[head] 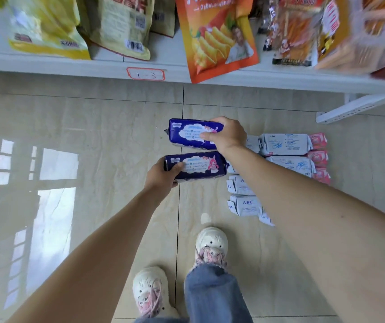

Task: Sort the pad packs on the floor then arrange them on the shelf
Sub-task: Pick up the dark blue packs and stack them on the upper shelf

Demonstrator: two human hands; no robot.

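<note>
Left hand and right hand each grasp a dark purple soft plastic pad pack, fingers wrapped round one end; packs judged light, squashy, slightly slippery.

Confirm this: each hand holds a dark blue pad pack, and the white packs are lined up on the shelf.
Not quite. Left hand and right hand each hold a dark blue pad pack, but the head view shows the white packs on the floor, not the shelf.
</note>
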